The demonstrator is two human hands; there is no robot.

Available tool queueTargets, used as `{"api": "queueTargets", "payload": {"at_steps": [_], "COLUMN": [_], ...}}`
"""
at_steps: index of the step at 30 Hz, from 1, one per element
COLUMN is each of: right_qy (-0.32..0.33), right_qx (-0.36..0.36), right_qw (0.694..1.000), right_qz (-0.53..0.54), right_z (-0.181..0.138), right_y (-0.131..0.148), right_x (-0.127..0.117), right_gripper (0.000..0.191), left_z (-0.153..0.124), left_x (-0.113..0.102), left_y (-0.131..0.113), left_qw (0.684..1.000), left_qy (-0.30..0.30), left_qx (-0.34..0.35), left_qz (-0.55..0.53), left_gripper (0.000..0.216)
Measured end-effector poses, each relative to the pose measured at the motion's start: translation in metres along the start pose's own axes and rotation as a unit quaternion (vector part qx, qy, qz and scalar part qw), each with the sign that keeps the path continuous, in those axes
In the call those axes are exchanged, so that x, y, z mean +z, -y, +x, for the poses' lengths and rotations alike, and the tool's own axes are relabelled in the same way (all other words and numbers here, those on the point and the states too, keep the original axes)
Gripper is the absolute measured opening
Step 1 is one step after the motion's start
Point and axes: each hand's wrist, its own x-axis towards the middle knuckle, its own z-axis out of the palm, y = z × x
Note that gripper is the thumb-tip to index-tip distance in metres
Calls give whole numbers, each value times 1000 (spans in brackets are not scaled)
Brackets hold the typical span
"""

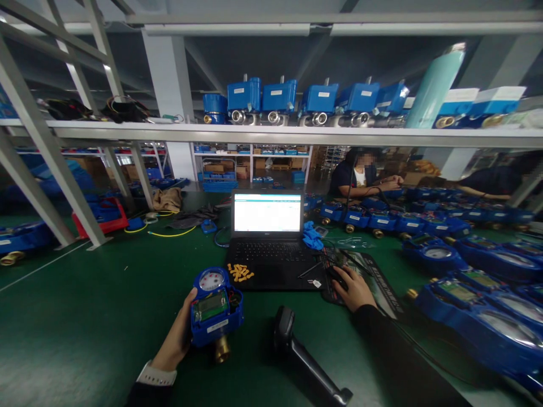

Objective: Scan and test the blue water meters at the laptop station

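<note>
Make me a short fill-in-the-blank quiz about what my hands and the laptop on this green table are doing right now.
1. The left hand holds a blue water meter with a ____ fitting at its bottom.
2. The right hand rests on a black ____.
3. The laptop has its lid ____.
4. Small ____ pieces lie on the laptop's left corner.

Missing: brass; mouse; open; orange

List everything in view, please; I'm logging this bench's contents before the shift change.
Water meter: one, blue with brass fitting, held at front left.
Laptop: one, black, open, centre of the table.
Small pieces: a handful, orange, on the laptop's left corner.
Barcode scanner: one, black, front centre.
Mouse: one, black, on the mat right of the laptop.
Meters: many, blue, crowding the right side.
Valve units: several, blue, top shelf.
Bottle: one, teal, top shelf.
Co-worker: one, seated behind.
Left hand: grips the water meter.
Right hand: on the mouse.
</note>
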Motion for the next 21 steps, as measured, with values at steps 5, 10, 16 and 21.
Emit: {"api": "queueTargets", "payload": {"at_steps": [5, 10, 16, 21], "right_qy": [6, 28, 25, 19], "right_qx": [3, 17, 23, 22], "right_qw": [1000, 999, 999, 1000], "right_qz": [-6, -11, -4, 1], "right_z": [0, 1, 1, 1], "right_y": [-1, 2, 6, 5], "right_x": [1, -3, -6, -4], "right_gripper": [43, 43, 42, 42], "left_z": [-6, 8, -1, -8], "left_x": [7, -9, -5, 3], "left_y": [-6, 2, -2, -7], "left_qw": [1000, 1000, 1000, 1000], "left_qy": [-8, -11, -21, -14], "left_qx": [-16, -17, -15, -8], "left_qz": [0, 11, 15, 22], "left_gripper": [63, 74, 72, 68]}}
